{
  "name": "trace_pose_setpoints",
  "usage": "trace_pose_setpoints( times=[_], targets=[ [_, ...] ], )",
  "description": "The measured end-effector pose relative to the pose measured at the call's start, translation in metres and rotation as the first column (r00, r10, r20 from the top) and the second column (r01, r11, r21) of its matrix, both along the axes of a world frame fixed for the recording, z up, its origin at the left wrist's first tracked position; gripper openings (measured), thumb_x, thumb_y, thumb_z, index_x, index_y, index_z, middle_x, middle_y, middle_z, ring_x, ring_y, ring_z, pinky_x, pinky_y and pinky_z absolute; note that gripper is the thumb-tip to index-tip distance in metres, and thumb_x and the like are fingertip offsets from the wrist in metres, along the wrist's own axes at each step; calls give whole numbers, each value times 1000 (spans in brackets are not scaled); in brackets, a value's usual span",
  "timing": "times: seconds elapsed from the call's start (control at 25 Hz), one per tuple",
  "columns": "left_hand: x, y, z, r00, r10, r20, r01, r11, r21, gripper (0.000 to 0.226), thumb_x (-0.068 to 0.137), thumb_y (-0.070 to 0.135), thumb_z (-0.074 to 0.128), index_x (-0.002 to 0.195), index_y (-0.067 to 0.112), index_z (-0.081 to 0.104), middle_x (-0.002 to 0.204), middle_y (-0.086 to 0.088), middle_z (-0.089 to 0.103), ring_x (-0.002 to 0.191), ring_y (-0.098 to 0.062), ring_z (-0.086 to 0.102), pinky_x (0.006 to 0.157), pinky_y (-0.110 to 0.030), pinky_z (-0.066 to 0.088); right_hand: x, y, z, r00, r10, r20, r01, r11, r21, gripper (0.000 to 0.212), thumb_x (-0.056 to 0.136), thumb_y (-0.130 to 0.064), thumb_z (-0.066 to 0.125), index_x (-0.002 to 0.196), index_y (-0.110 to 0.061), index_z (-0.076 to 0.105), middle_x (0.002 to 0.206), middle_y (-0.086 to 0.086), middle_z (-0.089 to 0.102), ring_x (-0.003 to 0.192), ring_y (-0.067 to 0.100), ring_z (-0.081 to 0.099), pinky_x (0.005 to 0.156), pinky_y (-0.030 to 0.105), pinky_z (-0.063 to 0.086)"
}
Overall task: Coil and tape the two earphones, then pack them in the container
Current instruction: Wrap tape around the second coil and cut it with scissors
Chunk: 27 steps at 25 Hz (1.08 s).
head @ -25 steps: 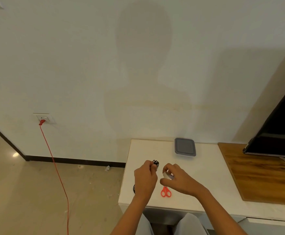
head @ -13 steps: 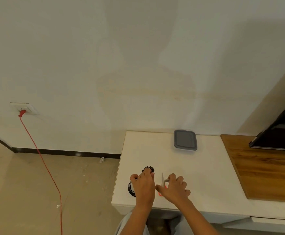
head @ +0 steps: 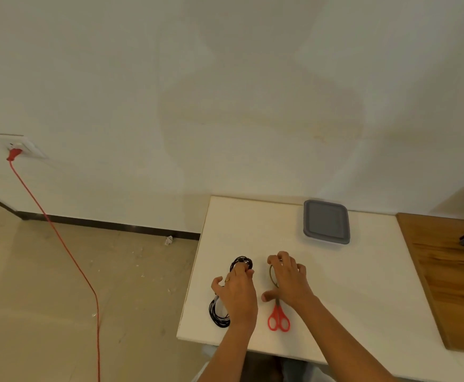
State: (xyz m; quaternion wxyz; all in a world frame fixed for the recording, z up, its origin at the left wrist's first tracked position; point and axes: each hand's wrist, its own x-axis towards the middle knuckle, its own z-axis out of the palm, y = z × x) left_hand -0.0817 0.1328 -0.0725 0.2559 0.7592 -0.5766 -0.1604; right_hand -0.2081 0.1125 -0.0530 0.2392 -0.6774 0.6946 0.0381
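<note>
Two black coils (head: pixel 242 263) (head: pixel 217 312), one scissors (head: pixel 279 319), one container (head: pixel 326 221) on tabletop (head: pixel 363 285); left hand (head: pixel 236 290) fingers pinching far coil, right hand (head: pixel 290 279) fingers spread

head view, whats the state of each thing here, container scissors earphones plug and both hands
container: lid on, at the back of the white table
scissors: flat on the table, blades under the right hand
far earphone coil: coiled, left hand fingertips on it
near earphone coil: coiled, partly under the left hand
red plug: in the wall socket
right hand: palm down, fingers spread; whether it holds anything is hidden
</note>
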Motion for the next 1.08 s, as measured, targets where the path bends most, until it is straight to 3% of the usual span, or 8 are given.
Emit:
trace_pose_setpoints(
  times=[0.24, 0.32, 0.36, 0.48, 0.56, 0.68, 0.88, 1.08],
  targets=[
    [-6, -8, -26, 995, -51, 80, 46, 997, 54, 15, 80, 31, 75, 75, 25, 62, 47, 12, 58, 46, -4, 57, 86, -40, 42, -18, -23, -18, 992, 112, -63, -113, 994, -10, 97, 57, -69, 72, 136, -29, 35, 143, -1, 30, 138, 22, 23, 107, 39, 22],
    [-8, -6, -30, 996, -48, 79, 44, 997, 56, 15, 81, 31, 73, 75, 24, 62, 47, 11, 58, 47, -5, 58, 88, -40, 40, -19, -16, -15, 996, 75, -45, -78, 995, -62, 100, 56, -74, 69, 139, -31, 35, 149, 1, 28, 143, 28, 15, 110, 46, 20],
    [-9, -4, -31, 995, -47, 84, 43, 998, 52, 15, 81, 31, 73, 75, 24, 62, 48, 11, 59, 47, -5, 58, 88, -40, 40, -16, -7, -16, 1000, 2, -26, -5, 992, -129, 96, 58, -71, 70, 138, -30, 38, 147, 3, 32, 141, 32, 21, 108, 48, 25],
    [-12, -4, -24, 996, -19, 84, 18, 1000, 13, 18, 79, 29, 76, 72, 23, 60, 45, 10, 57, 45, -5, 56, 90, -37, 31, 7, 36, -19, 967, -253, 26, 247, 910, -333, 51, 71, -37, 77, 111, -17, 53, 110, 8, 56, 95, 27, 54, 75, 36, 47],
    [-14, -4, -20, 999, -10, 39, 10, 1000, 12, 19, 77, 27, 78, 72, 22, 61, 45, 10, 57, 44, -6, 57, 90, -35, 26, 24, 62, -19, 936, -350, 34, 350, 921, -168, 28, 85, -28, 64, 106, -16, 51, 104, 4, 56, 89, 19, 53, 72, 27, 46],
    [-12, -1, -20, 999, 32, -11, -32, 999, 3, 13, 83, 26, 72, 77, 20, 62, 52, 8, 62, 50, -9, 60, 96, -36, 25, 31, 84, -20, 874, -481, 70, 479, 877, 37, 22, 94, -31, 52, 110, -17, 49, 108, 0, 56, 95, 13, 54, 76, 22, 46],
    [-10, 5, -16, 993, 55, -107, -54, 998, 7, 7, 88, 21, 66, 83, 17, 63, 62, 6, 68, 58, -14, 63, 102, -37, 24, 32, 96, -9, 884, -468, -12, 467, 880, 88, 22, 94, -30, 55, 112, -20, 47, 114, 0, 48, 83, 8, 51, 74, 18, 45],
    [-7, 4, -13, 983, 88, -161, -78, 994, 71, 5, 90, 20, 64, 88, 16, 64, 72, 4, 71, 69, -16, 66, 106, -37, 24, 31, 99, -7, 879, -469, -84, 476, 861, 177, 23, 98, -27, 47, 119, -17, 44, 113, 0, 54, 96, 12, 60, 73, 22, 46]
  ],
)
